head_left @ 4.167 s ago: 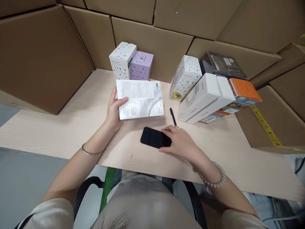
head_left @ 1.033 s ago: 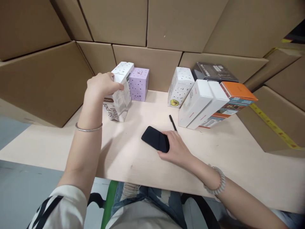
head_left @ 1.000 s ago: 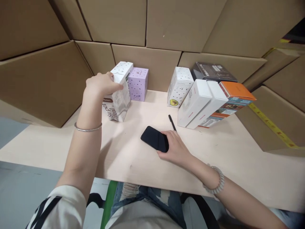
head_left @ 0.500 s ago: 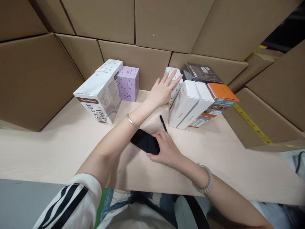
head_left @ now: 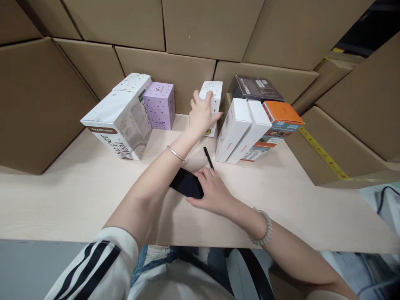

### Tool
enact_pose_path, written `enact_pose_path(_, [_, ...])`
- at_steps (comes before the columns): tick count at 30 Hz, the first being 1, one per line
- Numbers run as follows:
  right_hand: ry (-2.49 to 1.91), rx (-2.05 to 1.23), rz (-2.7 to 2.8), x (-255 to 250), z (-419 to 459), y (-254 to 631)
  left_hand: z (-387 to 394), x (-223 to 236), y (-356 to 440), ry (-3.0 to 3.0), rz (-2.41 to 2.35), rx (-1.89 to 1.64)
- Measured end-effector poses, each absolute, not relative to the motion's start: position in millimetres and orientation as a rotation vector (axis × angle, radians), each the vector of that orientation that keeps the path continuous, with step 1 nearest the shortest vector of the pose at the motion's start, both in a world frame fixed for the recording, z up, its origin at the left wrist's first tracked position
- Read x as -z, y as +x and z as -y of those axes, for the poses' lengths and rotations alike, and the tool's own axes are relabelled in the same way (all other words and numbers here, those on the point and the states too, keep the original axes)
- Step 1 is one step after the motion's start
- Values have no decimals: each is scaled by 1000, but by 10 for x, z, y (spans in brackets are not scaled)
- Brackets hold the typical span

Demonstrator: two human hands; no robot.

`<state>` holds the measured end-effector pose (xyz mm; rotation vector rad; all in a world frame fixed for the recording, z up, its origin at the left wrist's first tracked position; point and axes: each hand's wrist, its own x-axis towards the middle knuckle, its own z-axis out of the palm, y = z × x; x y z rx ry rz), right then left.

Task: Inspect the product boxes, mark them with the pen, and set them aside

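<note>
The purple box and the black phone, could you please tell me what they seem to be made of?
The purple box looks like printed cardboard with a matte finish, judging by its straight folded edges and soft sheen. The black phone seems glossy and glass-fronted, from its dark face's faint reflection; its casing is unclear.

My pale wood table (head_left: 296, 208) is pretty busy tbh; big Super Meal box (head_left: 109, 107) on the left, dotted white box (head_left: 134, 80) behind it, purple box (head_left: 159, 104) beside that; black phone (head_left: 186, 184) nearer me, black pen (head_left: 208, 157) just past it; two slim white boxes (head_left: 233, 129) stand on the right beside an orange-topped box (head_left: 283, 111), dark box (head_left: 258, 87) behind; can't tell if the middle dotted box (head_left: 215, 87) touches down.
</note>
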<state>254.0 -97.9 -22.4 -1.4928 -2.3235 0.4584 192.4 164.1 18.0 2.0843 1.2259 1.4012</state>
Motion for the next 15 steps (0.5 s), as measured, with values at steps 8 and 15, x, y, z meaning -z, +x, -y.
enact_pose_path(8, [-1507,-457,2353,181,992,2552,-1258,-265,1510,1973,-1336,-1377])
enact_pose_path(15, [-1574,-467,2291,178,1014,2549,-623,-629,542,2001,-974,-1600])
